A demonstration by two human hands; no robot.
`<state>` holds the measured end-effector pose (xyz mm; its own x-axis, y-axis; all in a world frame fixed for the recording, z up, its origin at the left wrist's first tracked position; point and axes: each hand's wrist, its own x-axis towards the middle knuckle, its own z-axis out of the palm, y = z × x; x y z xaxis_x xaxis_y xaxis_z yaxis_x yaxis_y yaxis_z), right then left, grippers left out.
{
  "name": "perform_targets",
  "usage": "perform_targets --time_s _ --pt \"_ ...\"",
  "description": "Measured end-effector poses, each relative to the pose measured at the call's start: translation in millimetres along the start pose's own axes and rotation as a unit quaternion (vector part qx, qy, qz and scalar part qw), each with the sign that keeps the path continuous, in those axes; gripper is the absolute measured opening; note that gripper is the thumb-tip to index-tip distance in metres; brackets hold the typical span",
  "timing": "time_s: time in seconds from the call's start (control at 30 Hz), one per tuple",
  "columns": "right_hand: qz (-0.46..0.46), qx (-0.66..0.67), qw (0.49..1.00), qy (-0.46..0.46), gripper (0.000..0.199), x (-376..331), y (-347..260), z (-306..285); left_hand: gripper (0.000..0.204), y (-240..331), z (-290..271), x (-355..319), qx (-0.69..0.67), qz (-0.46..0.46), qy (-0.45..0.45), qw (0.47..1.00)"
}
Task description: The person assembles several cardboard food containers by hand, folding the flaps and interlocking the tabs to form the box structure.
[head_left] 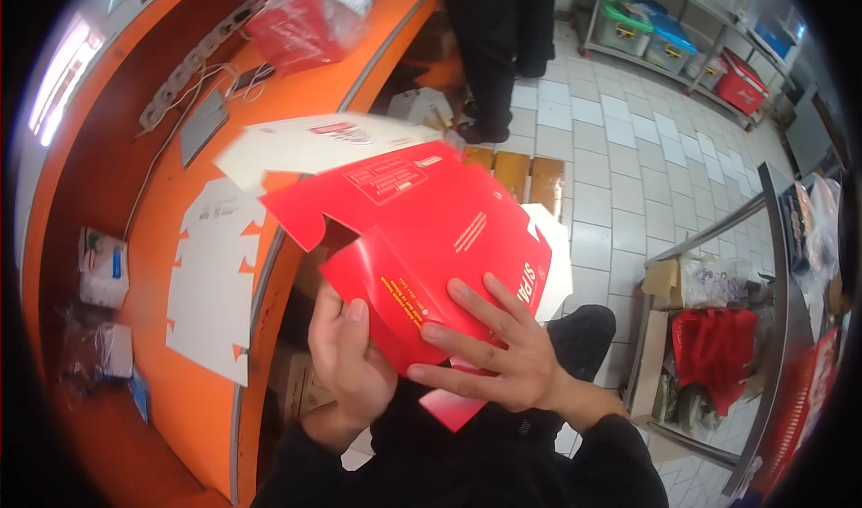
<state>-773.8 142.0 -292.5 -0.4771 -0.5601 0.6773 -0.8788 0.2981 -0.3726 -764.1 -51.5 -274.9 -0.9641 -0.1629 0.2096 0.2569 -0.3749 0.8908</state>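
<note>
My left fingers [356, 318] pinch the near edge of the red carton [431, 230], thumb in front, the other fingertips hidden behind it. My right fingers [483, 310] lie spread across its face. I hold it beside the orange bench [193, 418]. White card [310, 144] shows past its far edge; whether they're joined, I can't tell. The frame crops a co-worker [485, 50].

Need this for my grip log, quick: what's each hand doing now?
Left hand: closed on the red cardboard, thumb on top.
Right hand: open, fingers spread across the same cardboard.
</note>
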Motion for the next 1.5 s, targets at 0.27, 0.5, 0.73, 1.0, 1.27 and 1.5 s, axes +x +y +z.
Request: perform_targets --time_s 0.27,0.5,0.73,1.0,1.27,1.5 --pt "0.115 0.258 0.951 0.125 0.042 -98.3 9.2 5.5 0.041 -91.5 -23.5 22.8 -0.09 -0.174 -0.205 0.959" --pt "0.206 -0.031 0.978 0.011 0.055 -56.7 8.8 -3.5 0.037 -96.5 -14.1 7.8 0.053 -0.185 -0.256 0.947" --pt "0.158 0.114 0.981 -0.005 0.055 -64.1 28.1 -10.3 0.05 -92.4 -26.0 7.4 -0.134 -0.338 -0.207 0.908" --pt "0.131 -0.119 0.937 0.302 0.029 -84.1 1.1 34.6 0.04 -90.4 6.2 -4.0 -0.216 -0.264 -0.094 0.935" --pt "0.392 0.268 0.769 0.428 0.032 -84.8 -6.9 50.5 0.046 -105.4 -7.8 -4.5 -0.25 -0.184 -0.207 0.928" --pt "0.293 0.332 0.756 0.482 0.031 -86.9 7.7 60.4 0.032 -137.1 -9.4 -8.8 -0.176 -0.207 -0.051 0.961"
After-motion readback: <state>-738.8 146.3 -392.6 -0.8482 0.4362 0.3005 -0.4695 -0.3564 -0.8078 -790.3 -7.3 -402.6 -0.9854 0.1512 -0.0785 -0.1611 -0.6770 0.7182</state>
